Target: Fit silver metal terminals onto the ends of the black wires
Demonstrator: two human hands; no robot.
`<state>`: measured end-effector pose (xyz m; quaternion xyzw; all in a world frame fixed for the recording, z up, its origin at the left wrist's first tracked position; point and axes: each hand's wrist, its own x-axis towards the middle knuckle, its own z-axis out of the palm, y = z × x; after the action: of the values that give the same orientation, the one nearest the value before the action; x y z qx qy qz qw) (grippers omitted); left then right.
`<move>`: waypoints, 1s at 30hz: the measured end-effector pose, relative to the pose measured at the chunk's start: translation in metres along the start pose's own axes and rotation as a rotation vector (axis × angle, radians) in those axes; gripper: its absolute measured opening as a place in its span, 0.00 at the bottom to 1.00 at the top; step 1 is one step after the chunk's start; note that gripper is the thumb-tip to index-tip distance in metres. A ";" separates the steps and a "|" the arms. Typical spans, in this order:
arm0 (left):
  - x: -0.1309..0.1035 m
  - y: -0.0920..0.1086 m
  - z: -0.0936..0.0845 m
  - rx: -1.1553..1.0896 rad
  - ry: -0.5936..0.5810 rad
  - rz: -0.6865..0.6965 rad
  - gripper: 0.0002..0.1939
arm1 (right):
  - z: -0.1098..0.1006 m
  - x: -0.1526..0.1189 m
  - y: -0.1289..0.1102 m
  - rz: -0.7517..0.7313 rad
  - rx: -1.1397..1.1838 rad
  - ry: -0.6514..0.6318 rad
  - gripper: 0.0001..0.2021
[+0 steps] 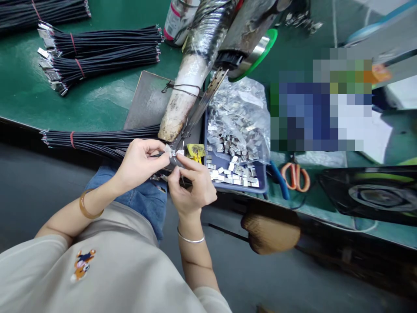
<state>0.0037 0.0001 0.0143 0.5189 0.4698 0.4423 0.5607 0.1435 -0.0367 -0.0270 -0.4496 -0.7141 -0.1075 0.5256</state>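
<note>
Pinched in my left hand (pixel 141 163) is the end of a black cable (pixel 158 154), its tip near my thumb and forefinger. A small silvery metal connector (pixel 173 153) lies at the cable's end, between my two hands. My right hand (pixel 193 184) is closed, its forefinger close to that connector; something thin shows at its fingers, too small to name. A bundle of black cables (pixel 94 140) tied with a red band lies left of my hands. Just right of the connector is a yellow sponge (pixel 195 151).
A blue tray (pixel 234 188) holds metal connectors (pixel 233 167) and a plastic bag (pixel 241 108). Above my hands hangs a foil-wrapped duct (pixel 195 56), beside a perforated metal bar (pixel 206 98) and a green-rimmed spool (pixel 260 54). More cable bundles (pixel 104 65), a jar (pixel 177 21) and orange-handled scissors (pixel 296 176) lie around.
</note>
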 end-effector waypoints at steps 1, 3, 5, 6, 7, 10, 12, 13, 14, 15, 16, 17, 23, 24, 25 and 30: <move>0.000 0.000 0.000 0.007 -0.002 0.004 0.06 | 0.000 -0.001 0.000 0.029 0.022 -0.003 0.08; -0.001 -0.001 0.000 0.017 -0.004 0.015 0.06 | -0.001 -0.002 -0.001 0.121 0.067 -0.001 0.07; -0.003 -0.003 0.001 0.019 -0.010 0.027 0.07 | -0.001 -0.002 -0.003 0.210 0.087 -0.011 0.06; -0.003 -0.004 0.001 0.019 -0.009 0.026 0.07 | -0.001 -0.001 -0.004 0.237 0.083 -0.025 0.06; -0.003 -0.005 0.002 0.023 -0.006 0.021 0.08 | -0.001 0.000 -0.004 0.251 0.076 -0.036 0.05; -0.004 -0.007 0.003 0.048 0.025 0.013 0.09 | -0.002 0.005 -0.005 0.252 0.063 -0.042 0.04; -0.005 -0.008 0.003 0.070 0.037 0.024 0.10 | -0.002 0.007 -0.006 0.237 0.063 -0.033 0.05; -0.005 -0.007 0.003 0.078 0.036 0.031 0.10 | -0.003 0.008 -0.006 0.231 0.064 -0.032 0.05; -0.005 -0.006 0.002 0.082 0.034 0.033 0.10 | -0.003 0.008 -0.006 0.231 0.068 -0.036 0.06; -0.005 -0.005 0.002 0.086 0.028 0.031 0.10 | -0.004 0.007 -0.006 0.240 0.079 -0.040 0.06; -0.004 -0.004 0.002 0.092 0.019 0.024 0.10 | -0.004 0.006 -0.006 0.256 0.094 -0.045 0.05; -0.004 -0.003 0.001 0.098 0.008 0.017 0.10 | -0.004 0.004 -0.006 0.278 0.110 -0.049 0.05; -0.005 -0.002 0.002 0.150 -0.006 0.018 0.11 | -0.004 0.000 -0.004 0.332 0.105 -0.060 0.03; -0.005 -0.002 0.002 0.156 0.000 0.027 0.11 | -0.003 0.001 -0.004 0.324 0.101 -0.059 0.03; -0.005 -0.002 0.002 0.160 0.006 0.037 0.11 | -0.003 0.004 -0.004 0.314 0.098 -0.056 0.04; -0.006 0.000 0.001 0.173 0.008 0.049 0.11 | -0.003 0.011 -0.007 0.255 0.073 -0.027 0.05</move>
<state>0.0031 -0.0063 0.0143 0.5753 0.4955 0.4157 0.5008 0.1393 -0.0365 -0.0140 -0.5189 -0.6617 -0.0078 0.5412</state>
